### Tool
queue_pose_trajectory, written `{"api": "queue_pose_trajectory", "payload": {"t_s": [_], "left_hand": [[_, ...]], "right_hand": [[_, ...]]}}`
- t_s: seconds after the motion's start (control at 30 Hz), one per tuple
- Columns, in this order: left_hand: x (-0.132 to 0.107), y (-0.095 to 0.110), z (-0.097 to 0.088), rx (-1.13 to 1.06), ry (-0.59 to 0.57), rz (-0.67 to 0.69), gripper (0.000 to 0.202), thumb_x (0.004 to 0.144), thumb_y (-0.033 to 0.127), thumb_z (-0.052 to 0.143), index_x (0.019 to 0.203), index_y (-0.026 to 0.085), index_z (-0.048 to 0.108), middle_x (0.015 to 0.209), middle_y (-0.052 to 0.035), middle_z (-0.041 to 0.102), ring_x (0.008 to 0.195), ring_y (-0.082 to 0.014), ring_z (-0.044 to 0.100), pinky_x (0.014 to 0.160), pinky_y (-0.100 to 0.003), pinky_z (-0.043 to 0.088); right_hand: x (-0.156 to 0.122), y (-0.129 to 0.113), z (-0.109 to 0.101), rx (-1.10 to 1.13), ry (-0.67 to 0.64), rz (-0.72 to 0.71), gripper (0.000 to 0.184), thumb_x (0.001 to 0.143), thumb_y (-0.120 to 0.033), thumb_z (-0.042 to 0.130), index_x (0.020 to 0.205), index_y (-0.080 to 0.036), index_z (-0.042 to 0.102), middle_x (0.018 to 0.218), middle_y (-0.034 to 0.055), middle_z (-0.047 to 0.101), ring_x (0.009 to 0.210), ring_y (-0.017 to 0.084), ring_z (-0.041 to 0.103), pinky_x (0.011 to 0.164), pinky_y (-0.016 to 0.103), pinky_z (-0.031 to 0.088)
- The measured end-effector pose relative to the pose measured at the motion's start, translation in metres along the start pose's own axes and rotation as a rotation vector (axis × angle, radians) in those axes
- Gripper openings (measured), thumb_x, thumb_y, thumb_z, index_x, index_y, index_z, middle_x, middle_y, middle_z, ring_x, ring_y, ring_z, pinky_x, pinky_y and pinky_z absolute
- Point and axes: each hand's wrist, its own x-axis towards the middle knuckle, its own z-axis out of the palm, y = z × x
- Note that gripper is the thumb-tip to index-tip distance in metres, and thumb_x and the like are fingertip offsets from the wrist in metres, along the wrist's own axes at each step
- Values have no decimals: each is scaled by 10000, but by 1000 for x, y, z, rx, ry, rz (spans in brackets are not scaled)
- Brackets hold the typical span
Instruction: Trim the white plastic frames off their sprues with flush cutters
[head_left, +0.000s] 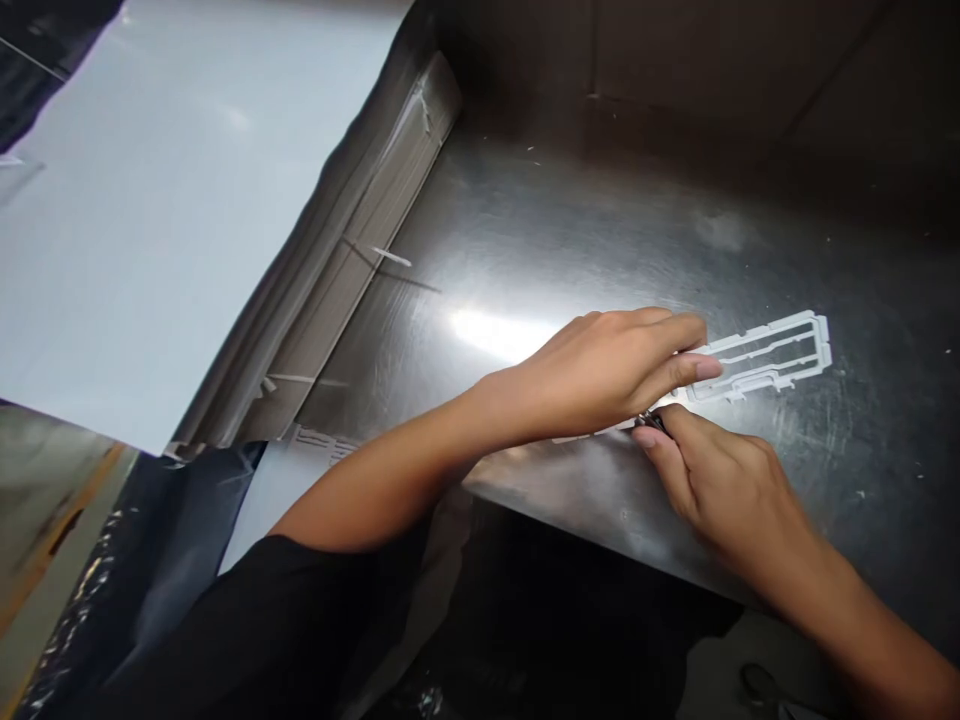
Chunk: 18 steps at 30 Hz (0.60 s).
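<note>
Feed from the head camera shows me a white plastic frame [761, 355] on the steel desk [570, 230], at 2 o'clock from the left hand [600, 375], whose fingers [675, 368] hold its near end. Right hand [724, 490] closes narrow around a small dark tool [651, 422] at the frame's edge.

A production workshop was being shown here, and it was given away by a scuffed stainless-steel workbench [600, 230], a thick stack of sheet stock [352, 270] alongside, and a moulded white plastic frame [765, 355] on the steel!
</note>
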Motion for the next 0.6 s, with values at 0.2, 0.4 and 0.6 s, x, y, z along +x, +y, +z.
{"api": "queue_pose_trajectory", "payload": {"t_s": [0.2,0.4,0.6], "left_hand": [[3,-5,4,-115,20,34,385,1207,419,599,882,219,541,863,-5,661,809,-179,600,762,-361,390],[-1,-8,2,-385,166,-62,409,1139,539,736,910,215,634,851,0,632,774,-152,594,695,-320,427],[-1,-5,6,-775,238,-177,511,989,621,930,878,225,627,919,-55,785,846,-192,760,606,-283,515]], "right_hand": [[1,-1,0,-36,-8,-24,574,1366,-493,316,916,-214,538,694,-59,543,475,119,547,493,328,356],[4,12,-18,94,-50,52,639,1336,-643,339,962,-208,620,721,-47,602,506,128,576,525,318,419],[-2,19,-27,214,202,324,473,1208,-714,693,1150,-260,816,936,-10,816,685,186,760,621,313,542]]}}
